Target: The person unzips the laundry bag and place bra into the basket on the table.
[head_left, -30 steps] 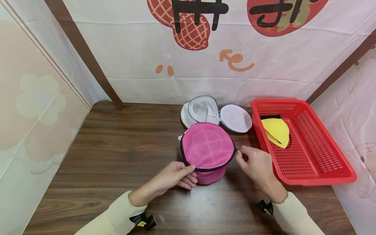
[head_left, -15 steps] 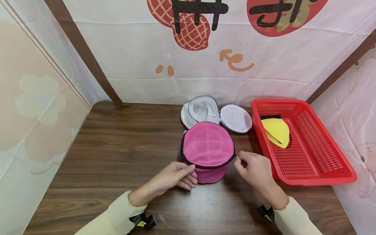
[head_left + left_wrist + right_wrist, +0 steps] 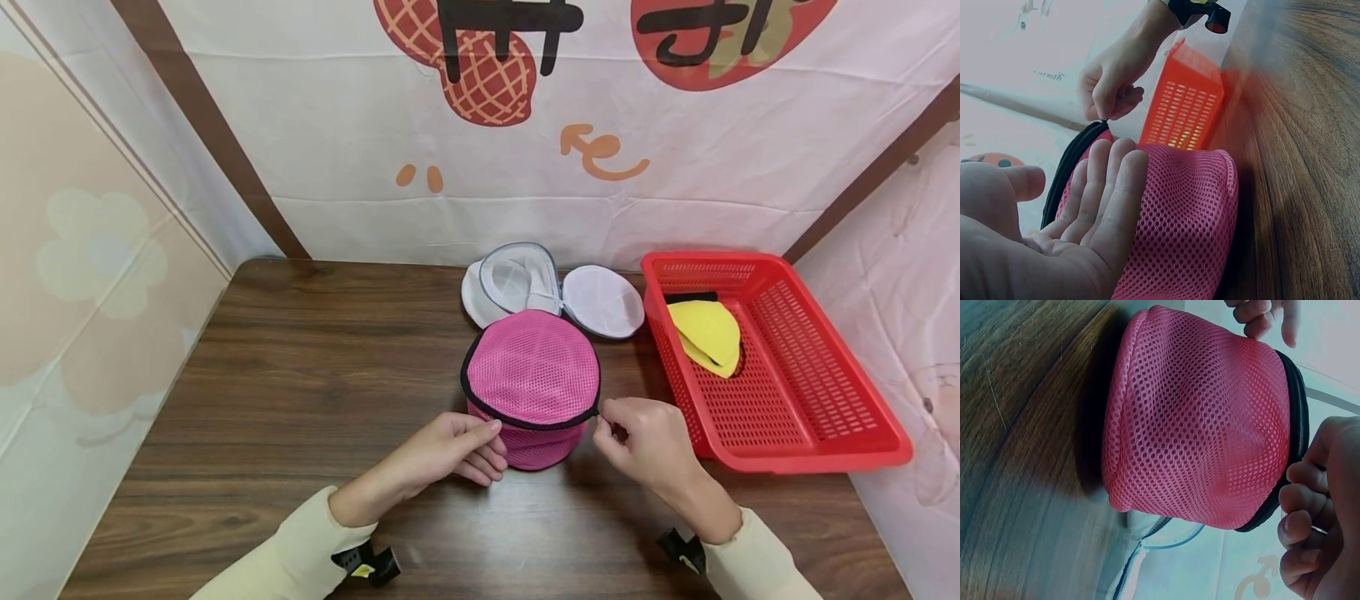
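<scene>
A round pink mesh laundry bag (image 3: 532,367) stands upright on the wooden table, its lid edged by a black zipper (image 3: 1299,406). My right hand (image 3: 647,437) pinches the zipper pull (image 3: 1105,123) at the right of the rim, fingers curled in. At the near left side of the bag is my left hand (image 3: 457,450). Its fingers (image 3: 1124,181) lie fairly straight along the mesh wall, and its thumb is held apart from them, near the rim in the head view.
Behind the pink bag lie white mesh laundry bags (image 3: 602,302) with a grey-edged one (image 3: 517,279) among them. To the right stands a red plastic basket (image 3: 817,454) with a yellow cloth item (image 3: 705,333) and something black (image 3: 690,297) inside. A printed cloth (image 3: 330,125) hangs behind the table.
My right hand has moved nearer to me along the rim with the zipper pull. The bag has shifted slightly, and a white tag at its left has gone from sight. My left hand stays nearly still.
</scene>
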